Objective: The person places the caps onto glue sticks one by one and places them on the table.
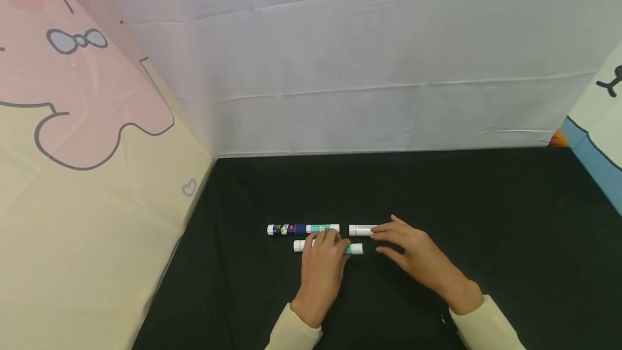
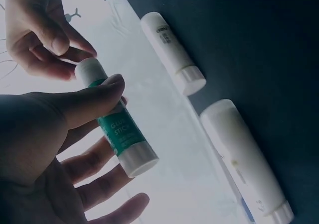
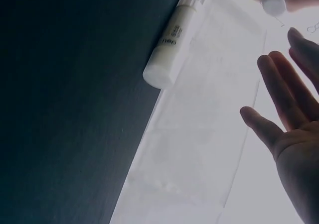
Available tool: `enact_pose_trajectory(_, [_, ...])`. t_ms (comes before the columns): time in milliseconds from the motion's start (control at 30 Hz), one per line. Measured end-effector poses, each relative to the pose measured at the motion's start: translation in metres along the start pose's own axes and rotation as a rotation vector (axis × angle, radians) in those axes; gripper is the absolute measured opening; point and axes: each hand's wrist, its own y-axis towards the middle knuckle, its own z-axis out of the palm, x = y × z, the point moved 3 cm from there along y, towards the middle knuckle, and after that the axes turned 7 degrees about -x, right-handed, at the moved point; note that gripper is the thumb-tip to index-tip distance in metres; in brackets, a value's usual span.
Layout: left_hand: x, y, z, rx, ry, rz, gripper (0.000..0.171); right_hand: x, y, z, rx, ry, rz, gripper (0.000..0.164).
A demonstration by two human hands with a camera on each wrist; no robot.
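In the head view my left hand [image 1: 322,269] holds a glue stick [image 1: 357,249] with white ends and a green label. The left wrist view shows the thumb and fingers pinching that glue stick [image 2: 123,130] near its upper end. My right hand [image 1: 418,255] is held with its fingers extended, overlapping the right end of a white glue stick [image 1: 360,230] in the head view. From the right wrist, the fingers look apart from that glue stick [image 3: 168,52]. Left of it, in the same row, lie a green-labelled glue stick [image 1: 322,228] and a navy one [image 1: 286,229].
A black cloth [image 1: 437,188] covers the table. White fabric [image 1: 316,69] rises behind it, with a printed panel [image 1: 87,204] on the left and another printed panel [image 1: 602,118] on the right.
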Motion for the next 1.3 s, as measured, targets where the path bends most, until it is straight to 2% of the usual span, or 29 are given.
enact_pose_trajectory(300, [0.013,-0.013,-0.002,0.066,0.023,-0.056,0.023,-0.009,-0.005,-0.010,-0.006,-0.032,0.041,0.044])
enact_pose_trajectory(500, [0.019,-0.020,-0.001,0.087,0.031,-0.068,0.023,-0.011,-0.008,-0.015,-0.015,-0.026,0.050,0.045])
enact_pose_trajectory(700, [0.022,-0.026,0.001,0.138,0.035,-0.090,0.024,-0.012,-0.009,-0.018,-0.013,-0.033,0.062,0.045])
enact_pose_trajectory(967, [0.027,-0.030,0.002,0.155,0.068,-0.078,0.024,-0.016,-0.014,-0.028,-0.030,-0.067,0.084,0.047])
enact_pose_trajectory(1300, [0.031,-0.030,0.001,0.174,0.059,-0.103,0.023,-0.025,-0.017,-0.043,-0.062,-0.107,0.079,0.048])
